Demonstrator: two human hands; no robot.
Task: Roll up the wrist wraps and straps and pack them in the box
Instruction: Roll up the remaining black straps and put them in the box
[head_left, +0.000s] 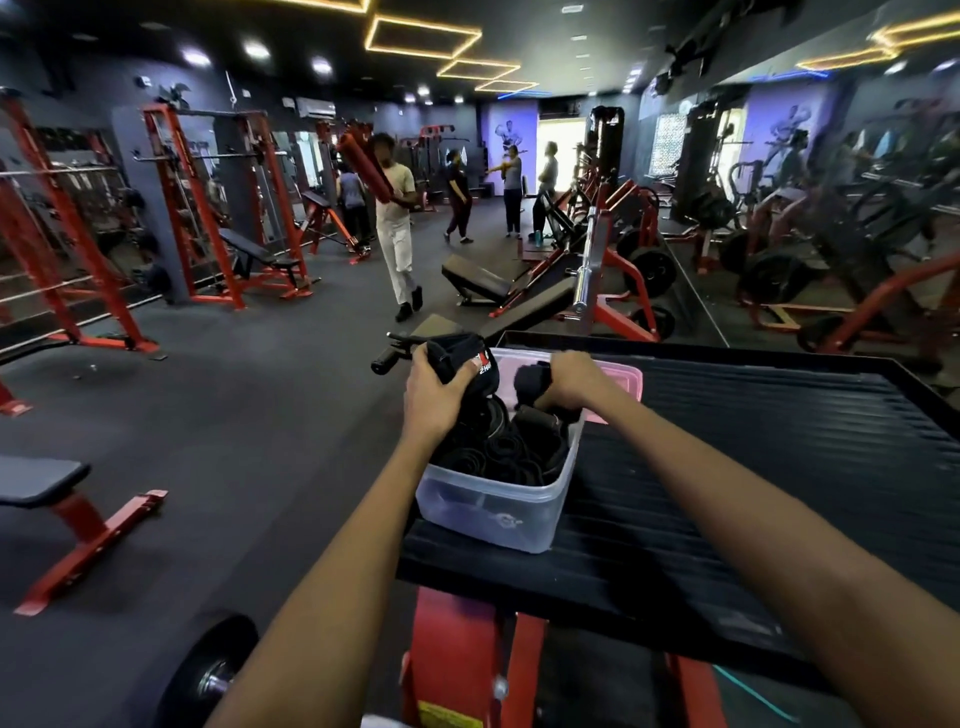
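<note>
Left hand (434, 387) grips a wrist wrap (467, 358); right hand (574, 379) grips a strap (532, 382) over the box (498, 514).
Soft, light fabric likely unrolls; pinch across the coil.

Two hands: left (434, 387), right (574, 376), each with a grip on one black wrap — left one with a red-and-white label (467, 364), right one plain (532, 382). One clear plastic box (498, 512) on one black ribbed surface (727, 467). One pink lid (621, 382) behind the box. Many black rolled straps (509, 447) inside, too tangled to count. One flat bench (41, 486) at near left. Five people further off: one in pale clothes carrying a red pad (395, 228), one behind that person (353, 200), three near the bright doorway (511, 189). One chrome barbell (587, 265) on a rack.
</note>
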